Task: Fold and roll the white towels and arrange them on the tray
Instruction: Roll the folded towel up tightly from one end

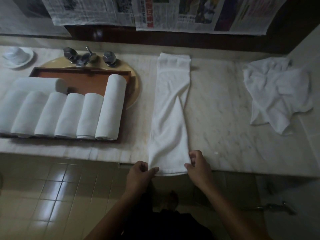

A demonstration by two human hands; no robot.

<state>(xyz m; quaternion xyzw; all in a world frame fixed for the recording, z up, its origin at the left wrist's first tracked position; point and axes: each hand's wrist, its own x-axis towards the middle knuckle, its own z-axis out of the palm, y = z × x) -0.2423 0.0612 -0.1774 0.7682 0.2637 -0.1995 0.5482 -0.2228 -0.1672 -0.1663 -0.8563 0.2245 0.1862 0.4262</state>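
Hands first: the left hand [141, 172] and the right hand [199, 166] each pinch a near corner of the long, narrow folded white towel [170, 110], thumb against curled fingers, at the front edge of the pale marble counter [216, 118]. Beyond the grip the towel lies stretched across the counter to its far side. Left of the grip sits the reddish-brown wooden tray [83, 80], carrying a row of rolled white towels [69, 115] with one more laid crosswise behind them. Right of the grip and farther back lies a crumpled white towel [277, 90], well apart from the folded one. Farthest off are chrome taps [86, 56] and hanging newspaper sheets [173, 13].
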